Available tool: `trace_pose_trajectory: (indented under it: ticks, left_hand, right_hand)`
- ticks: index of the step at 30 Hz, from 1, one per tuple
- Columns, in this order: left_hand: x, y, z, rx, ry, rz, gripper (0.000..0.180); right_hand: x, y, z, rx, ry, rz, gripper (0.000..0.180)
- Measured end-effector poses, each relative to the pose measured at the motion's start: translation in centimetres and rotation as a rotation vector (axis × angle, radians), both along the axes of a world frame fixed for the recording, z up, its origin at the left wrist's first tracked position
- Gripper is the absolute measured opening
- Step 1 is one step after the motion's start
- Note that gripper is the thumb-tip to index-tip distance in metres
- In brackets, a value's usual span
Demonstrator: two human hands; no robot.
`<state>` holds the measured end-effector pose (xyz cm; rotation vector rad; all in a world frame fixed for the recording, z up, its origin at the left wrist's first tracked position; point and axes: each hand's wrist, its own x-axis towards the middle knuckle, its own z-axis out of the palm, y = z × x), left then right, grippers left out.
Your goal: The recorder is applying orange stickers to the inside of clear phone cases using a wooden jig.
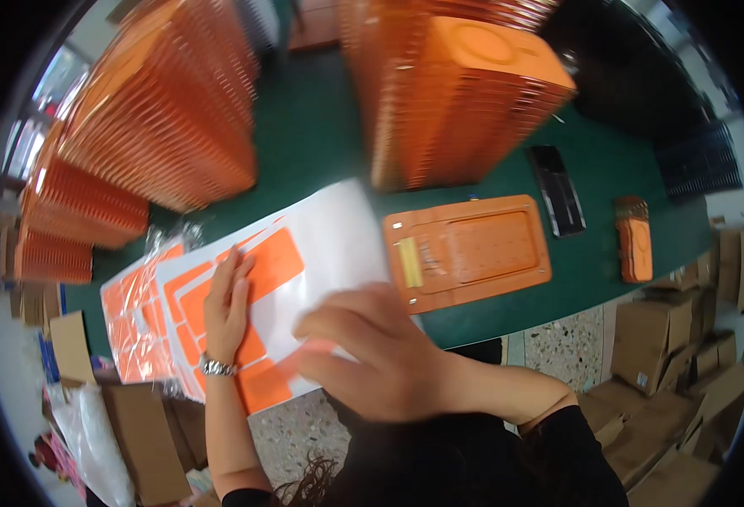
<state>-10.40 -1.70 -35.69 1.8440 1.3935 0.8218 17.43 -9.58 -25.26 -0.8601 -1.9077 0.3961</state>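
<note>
My left hand (228, 308) lies flat, fingers stretched out, on a white sheet (338, 228) that carries orange stickers (275, 262). Above the sheet's near right part is my right hand (372, 351), blurred by motion. Its thumb and fingers pinch a blurred orange sticker (304, 359); whether that piece is fully off the sheet I cannot tell. Right of the sheet rests a flat orange plastic panel (498, 245) with a recessed middle and a yellow strip (410, 262) near its left end.
Tall stacks of orange plastic parts rise at the back left (160, 110) and back middle (473, 110). To the right on the green table (313, 127) lie a black device (558, 190) and an orange block-like object (635, 241). Cardboard boxes (651, 338) stand on the floor at right.
</note>
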Motion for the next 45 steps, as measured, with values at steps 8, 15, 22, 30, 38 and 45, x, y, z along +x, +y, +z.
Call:
trace_pose_trajectory:
  ticks: [8,15,22,30,38,45]
  left_hand:
    - [6.7,3.5,7.2,0.250,0.045,-0.034,0.043]
    - [17.5,7.8,15.3,0.631,-0.062,-0.262,0.046]
    - [19.5,8.7,16.2,0.509,0.053,-0.323,0.041]
    - [20.3,10.3,16.0,0.381,-0.127,-0.360,0.016]
    - [18.5,7.5,17.4,0.526,-0.261,-0.204,0.016]
    - [11.6,-0.7,12.6,0.487,-0.206,-0.111,0.016]
  right_hand:
    - [15.4,-4.6,0.2,0.205,-0.596,-0.606,0.028]
    - [16.5,-4.2,-3.2,0.066,-0.559,-0.582,0.026]
    - [16.4,-4.3,-3.8,0.005,-0.425,-0.526,0.023]
    - [16.5,-3.6,-4.4,-0.093,-0.415,-0.515,0.016]
    - [15.9,-2.5,-2.5,-0.219,-0.500,-0.448,0.011]
    - [15.5,-0.8,-1.9,-0.315,-0.469,-0.395,0.012]
